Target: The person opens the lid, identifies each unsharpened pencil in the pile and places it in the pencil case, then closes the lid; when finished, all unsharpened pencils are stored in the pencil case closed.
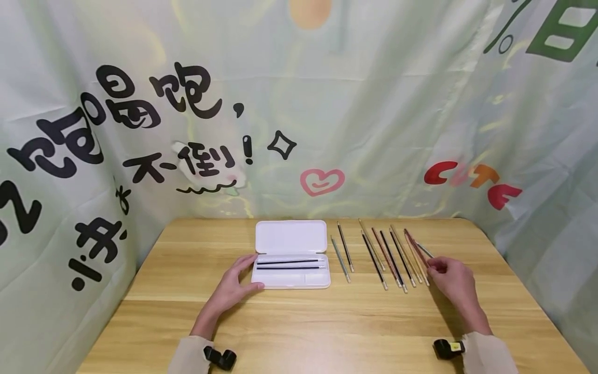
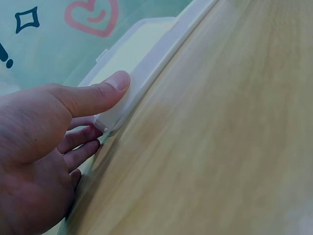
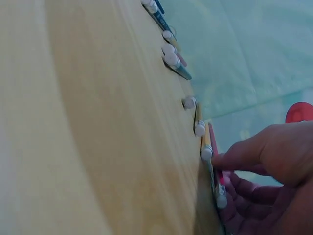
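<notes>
Open white pencil case with lid folded back, two dark pencils lying lengthwise inside. To its right, slanted black, yellow and reddish pencils, spread loosely, white-tipped ends nearest.

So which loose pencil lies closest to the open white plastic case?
The slim grey-green pencil with a whitish end, leftmost of the loose ones. The slim black pencil next to it lies further right from the open white plastic case.
</notes>
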The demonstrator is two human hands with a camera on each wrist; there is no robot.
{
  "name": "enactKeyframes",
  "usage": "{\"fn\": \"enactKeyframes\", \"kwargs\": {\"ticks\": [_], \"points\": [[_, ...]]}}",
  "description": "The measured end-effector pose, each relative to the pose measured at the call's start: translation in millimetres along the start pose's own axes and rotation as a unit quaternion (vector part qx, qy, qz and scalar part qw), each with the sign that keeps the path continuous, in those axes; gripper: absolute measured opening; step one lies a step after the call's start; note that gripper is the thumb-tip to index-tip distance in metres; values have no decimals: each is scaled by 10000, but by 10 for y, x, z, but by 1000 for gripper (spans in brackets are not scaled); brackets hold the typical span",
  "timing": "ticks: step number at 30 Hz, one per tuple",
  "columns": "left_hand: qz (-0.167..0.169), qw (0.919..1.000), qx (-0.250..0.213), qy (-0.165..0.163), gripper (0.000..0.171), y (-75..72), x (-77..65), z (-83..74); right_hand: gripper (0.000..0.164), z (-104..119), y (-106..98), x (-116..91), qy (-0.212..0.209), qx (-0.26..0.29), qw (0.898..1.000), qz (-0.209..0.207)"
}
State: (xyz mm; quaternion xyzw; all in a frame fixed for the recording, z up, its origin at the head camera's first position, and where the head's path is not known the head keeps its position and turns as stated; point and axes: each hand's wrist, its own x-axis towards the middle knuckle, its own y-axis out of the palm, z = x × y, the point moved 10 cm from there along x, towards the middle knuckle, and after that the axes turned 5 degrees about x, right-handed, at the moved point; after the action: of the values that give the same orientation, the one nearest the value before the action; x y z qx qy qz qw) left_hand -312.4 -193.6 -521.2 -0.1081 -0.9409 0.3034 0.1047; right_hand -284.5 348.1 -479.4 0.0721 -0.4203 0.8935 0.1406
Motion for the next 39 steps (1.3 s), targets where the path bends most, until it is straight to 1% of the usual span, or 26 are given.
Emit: {"fn": "enactKeyframes", "kwargs": {"ticks": [3, 7, 12, 17, 21, 24, 27, 31, 34, 39], "points": [[1, 10000, 0, -32, 83, 5, -5, 12, 17, 17, -33, -5, 21, 88, 9999, -81], [-4, 10000, -27, -49, 83, 6, -6, 9, 21, 96, -85, -4, -140, 266, 9993, -223], [-13, 10000, -27, -62, 83, 0, -8, 0, 20, 260, -110, 1, -324, 445, 9977, -386], [-27, 10000, -13, -38, 83, -1, -6, -3, 18, 458, -51, -1, -630, 699, 9943, -509], [-26, 10000, -13, -36, 83, 2, -5, -5, 19, 607, 68, -15, -943, 987, 9898, -409], [-20, 10000, -22, -56, 83, 5, -5, -2, 19, 714, 176, -31, -1055, 1208, 9867, -283], [-28, 10000, -15, -94, 83, 3, -4, 6, 16, 815, 290, -53, -1059, 1448, 9837, -149], [-46, 9999, 8, -125, 83, -3, -7, 23, 14, 931, 452, -87, -976, 1899, 9769, 71], [-35, 9999, 10, -101, 83, 1, -5, 26, 13, 1012, 550, -96, -918, 2150, 9722, 159], [-40, 10000, -39, -50, 82, 11, 3, 14, 13, 1142, 721, -65, -934, 2230, 9700, 266]]}}
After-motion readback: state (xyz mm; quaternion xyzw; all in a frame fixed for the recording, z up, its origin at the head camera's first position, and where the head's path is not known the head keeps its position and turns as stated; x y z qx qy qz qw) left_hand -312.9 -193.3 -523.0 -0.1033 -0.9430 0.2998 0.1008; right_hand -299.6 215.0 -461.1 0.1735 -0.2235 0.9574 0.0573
